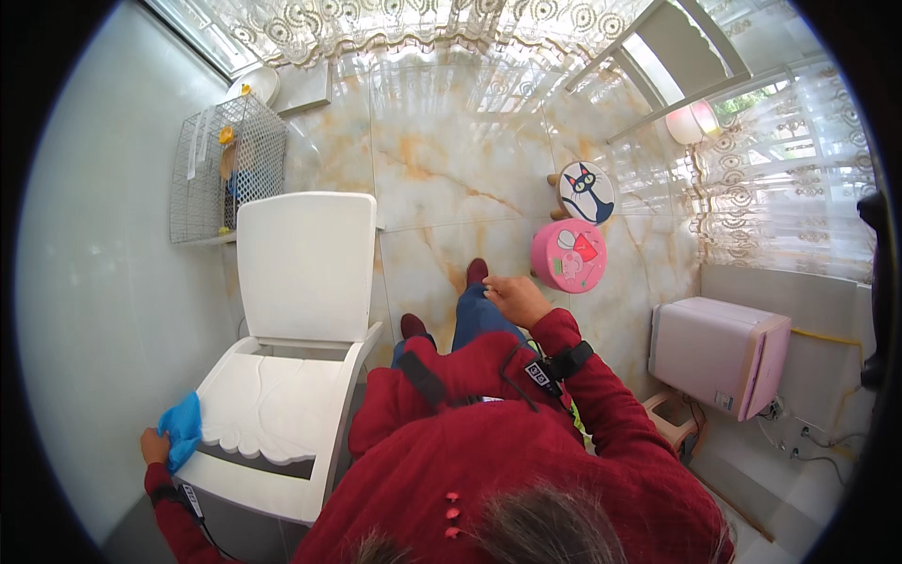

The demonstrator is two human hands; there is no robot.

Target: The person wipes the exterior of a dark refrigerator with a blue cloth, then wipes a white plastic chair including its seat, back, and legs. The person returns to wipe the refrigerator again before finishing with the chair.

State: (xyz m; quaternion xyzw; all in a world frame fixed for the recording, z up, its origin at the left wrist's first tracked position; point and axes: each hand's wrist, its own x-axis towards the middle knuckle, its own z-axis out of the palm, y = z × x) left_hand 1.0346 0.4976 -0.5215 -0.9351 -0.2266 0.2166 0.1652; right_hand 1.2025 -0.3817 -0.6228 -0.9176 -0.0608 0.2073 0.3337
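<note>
On the left stands a white plastic chair [303,268], its panel with the scalloped edge [275,402] toward me. My left hand [155,447] grips a crumpled blue cloth [182,431], which lies against the left side of the chair frame. Part of that hand is hidden by the cloth. My right hand [520,299] hangs in front of my body above my leg, its fingers loosely curled. The palm is turned away, and nothing shows in it.
A wire cage [229,169] stands beyond the chair by the wall. Ahead to the right are a pink round stool [569,255] and a stool with a cat picture [586,192]. At right sits a pink boxy appliance [719,352]; a white frame [676,63] stands near the curtains [775,197].
</note>
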